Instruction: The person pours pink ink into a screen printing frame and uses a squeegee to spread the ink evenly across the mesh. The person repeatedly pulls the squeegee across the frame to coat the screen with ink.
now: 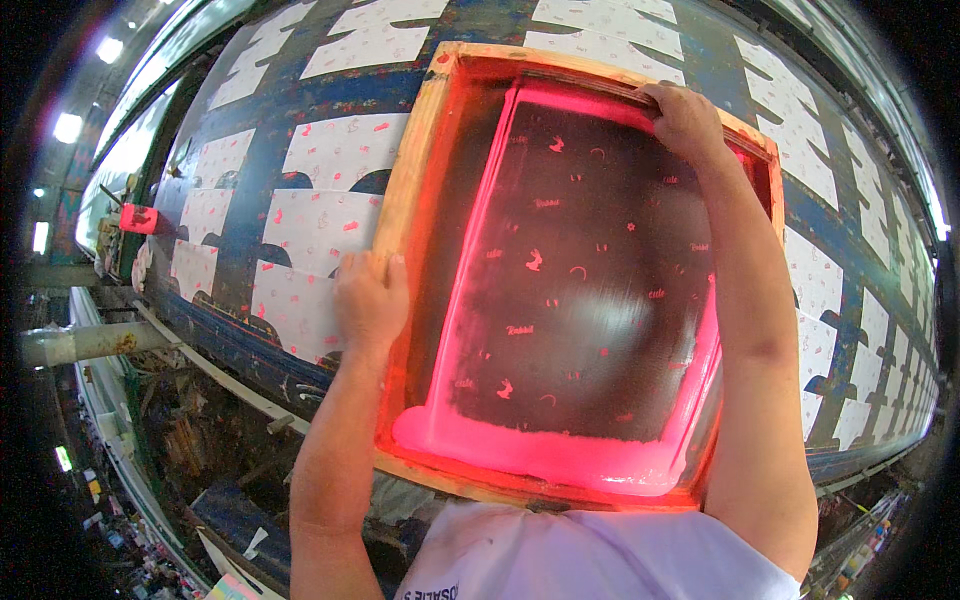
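A wooden-framed printing screen [600, 250] is tilted up in front of me, its near edge against my shirt. Bright pink ink [540, 460] lies thick along the near end, with streaks up both sides and across the far end. Small rabbit and lettering motifs show pink through the dark mesh. My left hand [372, 295] is closed on the frame's left rail, slightly blurred, its fingers partly hidden. At the far rail, toward the right, my right hand [687, 125] is wrapped over the wood. My right forearm covers part of the frame's right side.
Beneath the screen runs a long dark blue printing table [235, 240] bearing rows of white cut pieces [330, 225], many with pink prints. A small pink block-like thing [139, 219] stands at the table's left edge. A pipe [90, 344] and a rail lie at the lower left.
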`<control>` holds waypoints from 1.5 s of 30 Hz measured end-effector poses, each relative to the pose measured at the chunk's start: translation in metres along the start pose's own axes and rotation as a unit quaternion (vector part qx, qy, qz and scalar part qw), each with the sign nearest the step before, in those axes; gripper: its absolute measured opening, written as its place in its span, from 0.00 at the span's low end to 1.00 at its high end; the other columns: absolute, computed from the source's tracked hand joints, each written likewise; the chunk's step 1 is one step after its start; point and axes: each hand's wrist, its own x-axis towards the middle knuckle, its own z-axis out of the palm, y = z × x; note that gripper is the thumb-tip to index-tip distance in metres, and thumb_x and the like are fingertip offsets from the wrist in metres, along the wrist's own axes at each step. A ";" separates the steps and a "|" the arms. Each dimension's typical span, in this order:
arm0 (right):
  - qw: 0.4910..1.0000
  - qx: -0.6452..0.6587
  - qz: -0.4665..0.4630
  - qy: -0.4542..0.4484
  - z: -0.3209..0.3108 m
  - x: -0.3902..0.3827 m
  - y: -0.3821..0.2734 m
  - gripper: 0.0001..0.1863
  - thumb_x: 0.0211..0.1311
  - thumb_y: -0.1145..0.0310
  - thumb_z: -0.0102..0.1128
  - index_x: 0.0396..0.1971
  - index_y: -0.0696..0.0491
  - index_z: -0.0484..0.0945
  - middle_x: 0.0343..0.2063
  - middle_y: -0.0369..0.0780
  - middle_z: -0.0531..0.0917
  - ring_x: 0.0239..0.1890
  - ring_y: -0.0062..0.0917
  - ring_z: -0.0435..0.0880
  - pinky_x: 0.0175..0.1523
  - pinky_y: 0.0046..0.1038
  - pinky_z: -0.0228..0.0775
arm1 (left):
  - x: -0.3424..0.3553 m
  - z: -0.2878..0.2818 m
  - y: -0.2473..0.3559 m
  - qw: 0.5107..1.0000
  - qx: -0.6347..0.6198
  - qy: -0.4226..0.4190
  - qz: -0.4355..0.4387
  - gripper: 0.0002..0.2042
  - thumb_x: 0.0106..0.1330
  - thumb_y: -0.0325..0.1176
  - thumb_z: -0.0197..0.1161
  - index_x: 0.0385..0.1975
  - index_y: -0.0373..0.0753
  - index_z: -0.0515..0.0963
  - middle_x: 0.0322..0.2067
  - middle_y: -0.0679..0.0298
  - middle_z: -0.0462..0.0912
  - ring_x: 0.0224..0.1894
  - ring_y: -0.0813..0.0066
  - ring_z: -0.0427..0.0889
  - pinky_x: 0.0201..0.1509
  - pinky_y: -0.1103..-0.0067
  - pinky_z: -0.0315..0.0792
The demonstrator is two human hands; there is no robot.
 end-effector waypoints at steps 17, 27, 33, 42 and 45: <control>0.989 0.035 -0.014 -0.146 -0.100 -0.181 -0.131 0.18 0.57 0.70 0.68 0.48 0.45 0.93 0.41 0.49 0.94 0.49 0.48 0.95 0.55 0.52 0.88 | 0.002 -0.002 0.000 1.000 -0.002 0.018 0.015 0.21 0.78 0.48 0.67 0.41 0.30 0.85 0.45 0.42 0.87 0.48 0.39 0.87 0.56 0.49 0.82; 0.988 0.079 -0.001 -0.133 -0.152 -0.376 -0.270 0.15 0.57 0.69 0.71 0.46 0.45 0.92 0.39 0.42 0.91 0.43 0.44 0.94 0.47 0.48 0.88 | 0.003 -0.015 -0.002 0.998 -0.031 -0.051 -0.021 0.29 0.79 0.57 0.63 0.53 0.31 0.88 0.54 0.41 0.87 0.57 0.38 0.89 0.61 0.48 0.84; 0.989 0.074 -0.009 -0.125 -0.170 -0.435 -0.308 0.14 0.61 0.60 0.76 0.45 0.48 0.90 0.45 0.42 0.90 0.51 0.41 0.93 0.55 0.45 0.87 | -0.018 -0.028 -0.008 0.997 -0.049 -0.063 -0.010 0.27 0.75 0.55 0.71 0.57 0.34 0.87 0.57 0.41 0.86 0.63 0.39 0.86 0.68 0.50 0.80; 0.978 0.201 -0.052 -0.028 -0.174 -0.481 -0.302 0.30 0.70 0.39 0.71 0.49 0.55 0.90 0.48 0.47 0.88 0.54 0.46 0.86 0.64 0.48 0.76 | -0.048 -0.031 -0.014 0.996 0.012 -0.049 -0.067 0.33 0.70 0.60 0.75 0.54 0.31 0.88 0.55 0.37 0.88 0.58 0.35 0.89 0.64 0.47 0.81; 0.958 0.278 -0.054 -0.050 -0.184 -0.503 -0.259 0.28 0.71 0.41 0.71 0.50 0.55 0.90 0.51 0.47 0.89 0.57 0.46 0.86 0.66 0.48 0.75 | -0.048 -0.033 -0.007 0.995 0.033 -0.045 -0.086 0.34 0.70 0.61 0.74 0.53 0.30 0.88 0.54 0.36 0.89 0.59 0.36 0.89 0.64 0.47 0.81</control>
